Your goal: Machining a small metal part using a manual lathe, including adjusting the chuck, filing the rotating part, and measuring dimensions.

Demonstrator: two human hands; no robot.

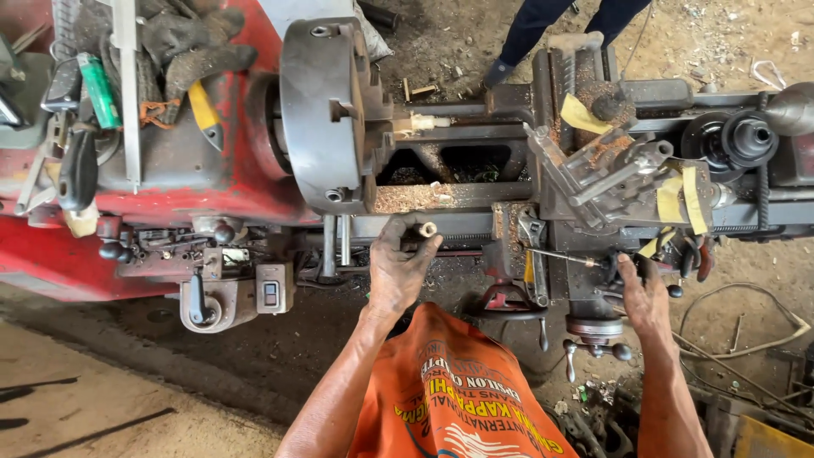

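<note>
The left hand (398,267) is closed around a short pale wooden piece (424,229), gripping it at the near edge of the lathe bed (441,197), just below the big grey chuck (326,114). The right hand (640,293) is curled on a dark handle (612,270) of the carriage controls at the right, fingers wrapped narrow around it.

To handle this well, the wooden piece wants a firm, square grip, with knuckles kept off the chuck jaws — they stand close above the left hand. The right hand does best turning its handle in small, even amounts, wrist clear of the other levers beside it.

Another pale wooden stub (417,123) sits in the chuck, pointing right toward the tool post (593,161), which carries shavings and yellow tape. Sawdust lies on the bed between them. Far left, on the red headstock (170,178), lie worn gloves (191,42), a green-handled tool (97,89) and a metal rule (127,85). A person's dark trouser legs (543,25) stand on the far side of the machine — close to the carriage. Loose wire (746,331) trails on the floor at the near right.
</note>
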